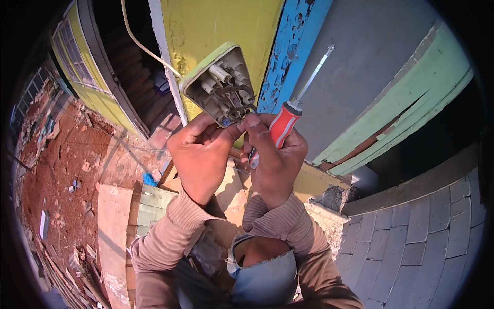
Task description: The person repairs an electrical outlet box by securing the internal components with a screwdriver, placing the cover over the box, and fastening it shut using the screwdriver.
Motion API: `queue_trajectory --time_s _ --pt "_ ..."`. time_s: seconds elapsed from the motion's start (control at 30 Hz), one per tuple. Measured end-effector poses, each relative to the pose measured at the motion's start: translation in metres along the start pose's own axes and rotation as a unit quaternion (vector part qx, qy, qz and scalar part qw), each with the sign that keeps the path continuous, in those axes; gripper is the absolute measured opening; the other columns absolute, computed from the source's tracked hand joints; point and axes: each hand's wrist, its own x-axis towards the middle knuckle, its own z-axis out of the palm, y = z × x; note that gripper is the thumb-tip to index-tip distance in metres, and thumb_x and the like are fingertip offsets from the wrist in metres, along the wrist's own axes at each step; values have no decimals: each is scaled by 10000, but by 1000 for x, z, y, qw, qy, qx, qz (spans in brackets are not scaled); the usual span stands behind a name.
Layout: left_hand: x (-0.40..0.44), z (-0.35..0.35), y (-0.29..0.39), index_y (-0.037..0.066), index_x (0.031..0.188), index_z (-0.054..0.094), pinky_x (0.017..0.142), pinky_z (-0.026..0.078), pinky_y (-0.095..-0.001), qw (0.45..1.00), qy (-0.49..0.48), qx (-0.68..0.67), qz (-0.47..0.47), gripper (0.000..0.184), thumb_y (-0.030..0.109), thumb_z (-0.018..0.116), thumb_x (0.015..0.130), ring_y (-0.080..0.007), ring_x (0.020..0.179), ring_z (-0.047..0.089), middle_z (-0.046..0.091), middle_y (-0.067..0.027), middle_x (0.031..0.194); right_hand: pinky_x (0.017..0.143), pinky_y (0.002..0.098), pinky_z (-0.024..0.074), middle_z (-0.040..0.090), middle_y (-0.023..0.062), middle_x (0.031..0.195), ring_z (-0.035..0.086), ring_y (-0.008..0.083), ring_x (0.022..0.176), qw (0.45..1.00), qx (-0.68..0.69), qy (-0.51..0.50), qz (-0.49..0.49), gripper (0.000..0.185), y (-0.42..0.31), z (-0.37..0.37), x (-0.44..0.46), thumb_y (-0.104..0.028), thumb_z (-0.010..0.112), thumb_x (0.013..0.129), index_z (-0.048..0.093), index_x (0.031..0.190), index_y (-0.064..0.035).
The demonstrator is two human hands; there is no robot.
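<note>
An electrical socket housing (218, 87), pale and grimy with its inside exposed, is tilted in front of me. White posts and dark metal strips show inside it, and a white cable (135, 38) runs from its upper left. My left hand (198, 152) grips the housing's lower edge. In my right hand (278, 165) is a screwdriver (284, 125) with a red and grey handle, its shaft pointing up and right. The right thumb and fingertips also press together at the housing's lower corner; whatever is between them is too small to make out.
Behind the housing stand a yellow wall (221, 20) and a peeling blue post (288, 51). Grey blocks (411, 247) lie at lower right. Red soil (72, 170) with rubble and wood scraps spreads on the left. My knee (262, 252) shows through torn jeans below my hands.
</note>
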Motion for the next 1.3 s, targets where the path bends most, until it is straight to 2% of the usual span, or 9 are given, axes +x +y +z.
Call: queue_trajectory --time_s 0.17,0.33,0.53,0.77,0.83,0.97,1.17,1.2,1.3 --pt "-5 3 -6 -91 1042 684 611 544 -232 996 -38 -71 -32 184 -94 689 858 -95 742 652 715 -97 909 499 199 416 682 23 730 531 23 567 999 32 16 -32 106 4 0 1 -83 706 920 676 917 19" --pt "-7 4 -22 -89 1058 689 643 556 -216 999 -33 -13 27 198 -105 679 861 -102 822 663 721 -108 958 518 210 443 699 84 793 564 59 618 997 73 17 -22 21 12 -7 6 49 609 845 629 844 54" --pt "-10 10 -27 -80 1030 702 609 529 -208 999 -32 12 21 174 -85 693 856 -67 708 633 725 -82 874 478 300 457 649 125 821 572 155 615 978 203 -31 44 104 21 -22 8 3 652 840 625 933 41" --pt "-15 16 -34 -88 1016 700 538 525 -218 997 -19 -73 -17 167 -46 724 856 -81 669 644 721 -91 818 528 297 440 628 74 865 539 138 686 968 228 -63 84 99 30 -38 8 -63 617 882 633 958 -2" --pt "-14 16 -34 -51 973 709 611 474 -212 999 -29 -11 -37 145 23 751 856 -81 691 609 706 -68 822 478 282 462 686 134 823 582 136 601 949 286 -53 125 22 35 -46 13 19 661 841 658 862 24" --pt "-6 22 -47 -50 1028 718 717 518 -230 996 -14 -62 -55 177 -15 730 855 -132 797 663 734 -135 915 511 271 412 528 -22 744 501 90 651 947 272 -42 163 123 31 -43 9 -167 589 968 624 966 -48" --pt "-11 24 -35 -101 1021 705 666 544 -247 1000 1 -1 25 185 -78 703 837 -129 766 671 743 -144 913 501 247 422 541 -29 739 505 78 641 960 211 -101 157 118 36 -59 19 -157 595 969 615 999 -45" --pt "-8 19 -30 -98 1024 706 649 544 -244 993 -31 -87 -68 183 -67 698 843 -121 752 669 743 -149 912 522 242 413 526 -26 743 501 80 664 960 205 -100 162 104 34 -61 19 -128 594 953 618 986 -32" --pt "-11 27 -40 -94 1023 708 590 534 -229 989 -14 -135 -49 180 -31 687 856 -97 711 659 740 -152 881 548 244 402 510 -24 749 488 81 683 974 162 -95 127 91 36 -65 20 -101 601 931 617 966 -19"
